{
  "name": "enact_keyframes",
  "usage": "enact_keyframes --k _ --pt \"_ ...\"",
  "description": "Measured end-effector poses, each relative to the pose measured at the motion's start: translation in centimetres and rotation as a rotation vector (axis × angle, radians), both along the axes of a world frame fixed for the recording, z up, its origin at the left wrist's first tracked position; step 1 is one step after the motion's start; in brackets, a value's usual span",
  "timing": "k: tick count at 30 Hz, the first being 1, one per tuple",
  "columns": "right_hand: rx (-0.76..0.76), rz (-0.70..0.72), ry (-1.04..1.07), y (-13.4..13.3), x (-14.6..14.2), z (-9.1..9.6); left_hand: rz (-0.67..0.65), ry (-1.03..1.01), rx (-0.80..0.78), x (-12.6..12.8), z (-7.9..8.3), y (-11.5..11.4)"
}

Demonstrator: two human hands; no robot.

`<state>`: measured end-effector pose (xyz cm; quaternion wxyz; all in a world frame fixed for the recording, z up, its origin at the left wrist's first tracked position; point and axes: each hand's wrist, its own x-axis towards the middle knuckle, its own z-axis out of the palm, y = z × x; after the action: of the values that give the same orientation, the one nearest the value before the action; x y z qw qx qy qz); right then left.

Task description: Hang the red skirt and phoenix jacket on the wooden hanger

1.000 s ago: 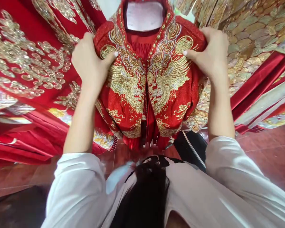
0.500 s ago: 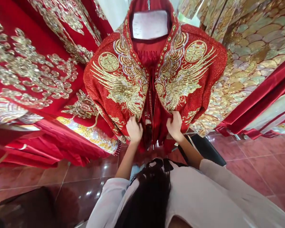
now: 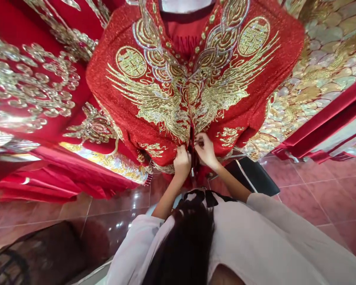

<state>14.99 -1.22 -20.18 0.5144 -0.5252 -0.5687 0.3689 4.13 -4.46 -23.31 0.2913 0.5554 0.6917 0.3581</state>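
Observation:
A red jacket (image 3: 166,114) with gold phoenix-like embroidery and round gold emblems hangs upright in front of me. Its two front edges meet at the chest and part slightly lower down. My left hand (image 3: 182,161) is closed on the lower front edge at the left of the opening. Just across the gap, my right hand (image 3: 205,151) pinches the other front edge, thumb and fingers pressed together. Both hands are close to each other at the dark gap. Their fingertips partly hide the cloth they grip.
Red garments with clear beadwork (image 3: 32,87) hang at the left. A gold scale-patterned garment (image 3: 320,71) hangs at the right, beside red drapes (image 3: 320,118). A black flat object (image 3: 255,176) stands low on the reddish tiled floor (image 3: 308,202). A dark bag-like shape (image 3: 44,245) lies lower left.
Both hands have moved inward with the jacket's front edges, bringing the two sides together over the zipper. The jacket now appears closer and higher in view.

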Motion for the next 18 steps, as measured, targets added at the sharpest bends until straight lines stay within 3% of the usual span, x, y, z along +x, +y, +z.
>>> enact_keyframes --k 4,7,10,14,18 --pt "-0.339 0.024 0.284 -2.0 1.5 -5.1 0.048 -0.33 -0.104 -3.3 -3.9 -0.1" --pt "-0.5 -0.08 0.396 -4.9 3.8 -8.6 0.108 -0.483 -0.256 -5.4 -7.5 -2.1" --pt "-0.601 -0.203 0.546 -6.9 6.7 -11.0 0.23 -0.657 -0.348 -6.9 -10.4 -3.8" --pt "-0.627 -0.256 0.71 -7.0 9.3 -11.8 0.334 -0.861 -0.325 -7.8 -12.2 -4.2" --pt "-0.658 -0.183 0.791 -6.7 8.6 -10.8 0.309 -1.017 -0.301 -6.9 -11.8 -3.8"
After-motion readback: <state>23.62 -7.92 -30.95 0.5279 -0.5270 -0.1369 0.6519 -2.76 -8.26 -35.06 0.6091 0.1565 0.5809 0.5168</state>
